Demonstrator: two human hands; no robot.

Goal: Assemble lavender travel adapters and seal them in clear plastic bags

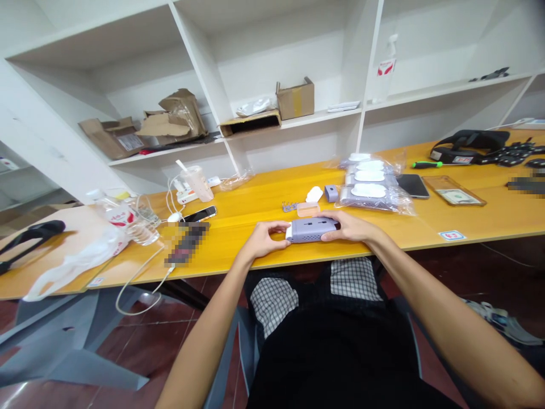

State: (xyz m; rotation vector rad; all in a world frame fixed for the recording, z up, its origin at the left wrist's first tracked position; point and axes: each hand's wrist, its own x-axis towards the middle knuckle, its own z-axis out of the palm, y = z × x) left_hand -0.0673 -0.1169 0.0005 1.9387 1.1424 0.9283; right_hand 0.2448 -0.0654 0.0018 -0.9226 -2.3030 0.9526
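Observation:
Both of my hands hold a grey-purple oblong plastic device (pixel 310 230) with small holes and a white end cap, resting near the front edge of the yellow table (pixel 255 199). My left hand (pixel 266 238) grips its left end, fingers curled round the white cap. At the right end, my right hand (pixel 347 226) is closed over the device. Just behind lie a small pink tray (pixel 307 209), a white cap (pixel 314 195), a small grey-purple block (pixel 331 193) and some tiny metal parts (pixel 289 207).
Bagged grey-and-white parts (pixel 369 184) are stacked to the right, with a phone (pixel 413 186), a green screwdriver (pixel 427 165) and a tray holding a banknote (pixel 455 191). On the left are another phone (pixel 200 214), a plastic cup (pixel 198 183), cables and bags. White shelves with cardboard boxes (pixel 295 99) stand behind.

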